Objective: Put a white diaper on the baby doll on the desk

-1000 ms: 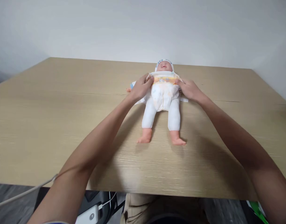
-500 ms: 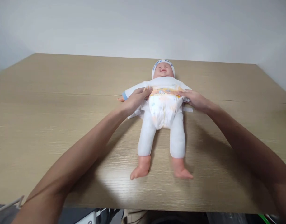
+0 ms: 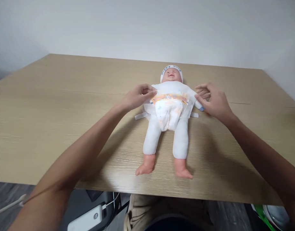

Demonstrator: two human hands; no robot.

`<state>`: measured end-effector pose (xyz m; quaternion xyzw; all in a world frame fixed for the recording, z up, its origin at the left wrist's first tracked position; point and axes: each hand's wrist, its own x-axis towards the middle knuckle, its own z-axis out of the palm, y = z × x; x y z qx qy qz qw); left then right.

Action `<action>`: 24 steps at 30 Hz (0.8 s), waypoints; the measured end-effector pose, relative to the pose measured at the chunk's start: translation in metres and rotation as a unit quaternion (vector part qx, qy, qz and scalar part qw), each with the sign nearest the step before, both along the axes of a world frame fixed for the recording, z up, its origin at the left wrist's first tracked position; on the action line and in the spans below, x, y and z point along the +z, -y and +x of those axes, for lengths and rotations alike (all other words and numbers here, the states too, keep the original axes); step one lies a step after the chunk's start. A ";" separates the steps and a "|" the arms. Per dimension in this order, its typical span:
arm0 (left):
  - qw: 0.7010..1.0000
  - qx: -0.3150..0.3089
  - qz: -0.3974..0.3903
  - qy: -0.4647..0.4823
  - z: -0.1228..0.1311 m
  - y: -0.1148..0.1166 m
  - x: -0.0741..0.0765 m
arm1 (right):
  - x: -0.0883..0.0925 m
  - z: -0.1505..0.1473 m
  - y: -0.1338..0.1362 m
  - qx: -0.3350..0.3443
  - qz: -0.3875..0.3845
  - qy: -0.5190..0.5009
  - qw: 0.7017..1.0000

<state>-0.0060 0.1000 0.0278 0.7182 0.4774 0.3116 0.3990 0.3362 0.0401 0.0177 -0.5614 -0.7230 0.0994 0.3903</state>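
Note:
A baby doll point(image 3: 153, 138) in a white suit and a printed cap lies on its back on the table, feet toward me. Over its hips is a white diaper point(image 3: 168, 114) with an orange patterned waistband, its front panel up on the belly. White side tabs stick out loose at both hips. My left hand point(image 3: 141, 96) has thumb and fingers closed on the diaper's upper edge at the left of the picture. Beside the doll's blue-cuffed arm, my right hand point(image 3: 213, 99) is raised, thumb and fingers apart, with nothing visible between them.
The wooden table point(image 3: 65, 128) reaches back to a pale wall point(image 3: 147, 32). Below its front edge are a white power bank point(image 3: 86, 219) with a cable on a dark seat and, at the right, a green-edged object point(image 3: 260, 211).
My right hand has come off the diaper and moved up and outward. My left hand has shifted slightly up and left. The camera view has tilted down, showing more below the table.

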 end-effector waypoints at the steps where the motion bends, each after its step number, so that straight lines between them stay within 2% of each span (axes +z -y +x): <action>1: 1.000 0.010 0.004 0.007 0.002 0.001 -0.002 | -0.001 -0.006 0.007 -0.008 0.049 0.010 0.999; 4: 0.998 0.028 -0.022 0.044 0.011 0.000 -0.009 | -0.005 -0.027 0.029 0.028 0.122 0.049 0.991; 7: 0.996 0.045 -0.045 0.059 0.015 -0.003 -0.017 | -0.012 -0.036 0.044 0.097 0.120 0.092 0.984; 9: 0.998 0.061 -0.005 0.034 0.013 -0.003 -0.020 | -0.020 -0.031 0.049 0.102 0.110 0.097 0.984; 13: 0.983 0.071 0.164 -0.027 0.013 0.008 -0.010 | -0.046 0.000 0.050 0.015 0.065 0.070 0.995; 16: 0.961 0.026 0.269 -0.059 0.029 0.023 0.007 | -0.067 0.018 0.048 -0.024 0.025 0.087 0.996; 19: 0.937 -0.075 0.323 -0.111 0.060 0.031 0.018 | -0.080 0.022 0.043 -0.026 0.016 0.098 0.995; 21: 0.920 -0.135 0.332 -0.156 0.080 0.032 0.017 | -0.083 0.020 0.041 -0.034 -0.002 0.084 0.996; 24: 0.906 -0.151 0.326 -0.224 0.098 0.029 0.009 | -0.078 0.016 0.041 -0.073 -0.082 0.034 0.993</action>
